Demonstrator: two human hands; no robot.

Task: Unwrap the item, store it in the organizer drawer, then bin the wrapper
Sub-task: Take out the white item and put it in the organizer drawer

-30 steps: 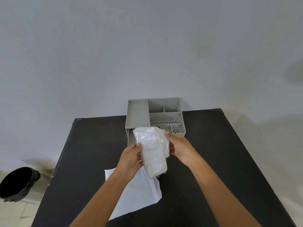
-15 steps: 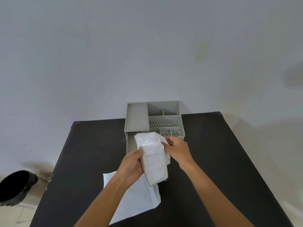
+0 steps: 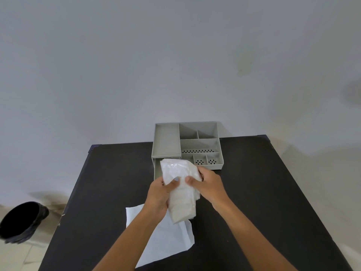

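Note:
Both my hands hold a white bundle in clear plastic wrap (image 3: 180, 192) above the black table (image 3: 263, 202). My left hand (image 3: 159, 196) grips its left side, thumb on the front. My right hand (image 3: 208, 184) grips its upper right, thumb pressed on the wrap. Behind the bundle stands the grey organizer (image 3: 187, 145), with its lower left drawer (image 3: 157, 171) pulled out and mostly hidden by the bundle. A flat white sheet (image 3: 166, 237) lies on the table under my left forearm.
A black bin (image 3: 21, 220) stands on the floor left of the table. The organizer has several open top compartments, some perforated. A plain wall rises behind the table. The table's left edge runs close to the bin.
My right hand has moved down and onto the front of the bundle, closer to my left thumb. The bundle sits slightly lower and looks more squeezed.

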